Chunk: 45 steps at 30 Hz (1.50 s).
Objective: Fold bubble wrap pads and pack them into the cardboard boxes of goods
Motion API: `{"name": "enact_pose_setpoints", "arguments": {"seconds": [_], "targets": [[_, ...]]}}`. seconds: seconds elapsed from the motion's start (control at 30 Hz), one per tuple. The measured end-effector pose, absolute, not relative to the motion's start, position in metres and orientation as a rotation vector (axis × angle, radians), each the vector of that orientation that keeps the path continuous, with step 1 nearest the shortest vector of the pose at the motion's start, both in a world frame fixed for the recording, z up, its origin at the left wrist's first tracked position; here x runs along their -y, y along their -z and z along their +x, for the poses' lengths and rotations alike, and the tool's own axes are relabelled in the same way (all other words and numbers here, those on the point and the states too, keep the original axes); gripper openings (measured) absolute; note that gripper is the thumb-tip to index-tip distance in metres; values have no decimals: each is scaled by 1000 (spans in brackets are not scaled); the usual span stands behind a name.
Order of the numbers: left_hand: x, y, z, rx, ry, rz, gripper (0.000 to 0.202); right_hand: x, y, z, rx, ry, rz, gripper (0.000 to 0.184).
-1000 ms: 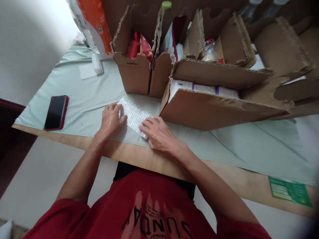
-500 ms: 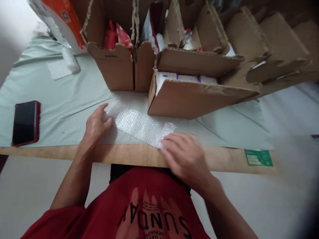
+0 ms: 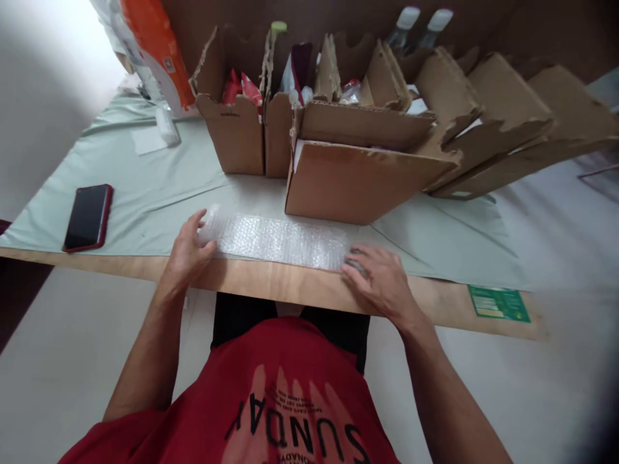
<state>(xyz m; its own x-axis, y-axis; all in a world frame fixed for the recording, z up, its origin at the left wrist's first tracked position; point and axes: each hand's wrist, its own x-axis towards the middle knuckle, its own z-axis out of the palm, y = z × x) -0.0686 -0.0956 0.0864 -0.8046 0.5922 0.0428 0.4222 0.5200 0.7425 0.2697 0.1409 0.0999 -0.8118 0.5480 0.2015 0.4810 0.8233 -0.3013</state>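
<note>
A strip of clear bubble wrap [image 3: 275, 240] lies stretched out left to right along the near edge of the cloth-covered table. My left hand [image 3: 189, 248] holds its left end, where the wrap looks thicker and rolled or bunched, with thumb and fingers around it. At the opposite end, my right hand [image 3: 380, 276] has its curled fingers and thumb on the strip's right edge. Part of that edge is hidden under the fingers.
Cut cardboard boxes [image 3: 367, 183] holding packets stand just beyond the strip. A red-cased phone [image 3: 88, 218] lies at left, a small clear roll [image 3: 167, 127] behind it. A green packet [image 3: 500, 303] rests on the wooden edge [image 3: 271, 277] at right. Bottles [image 3: 405, 27] stand at the back.
My right hand has moved right, and the folded-over right end of the bubble wrap now lies drawn out straighter. My left hand keeps its hold on the left end. The view has tilted up.
</note>
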Motion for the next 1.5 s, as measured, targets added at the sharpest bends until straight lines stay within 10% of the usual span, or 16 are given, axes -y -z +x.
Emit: {"name": "enact_pose_setpoints", "arguments": {"seconds": [0.63, 1.5], "targets": [[85, -81, -45, -2418, -1605, 954, 71, -126, -89, 249, 2030, -647, -1080, 38], [73, -81, 12, -2732, -460, 1395, 52, -159, -42, 260, 2070, -562, -1141, 54]]}}
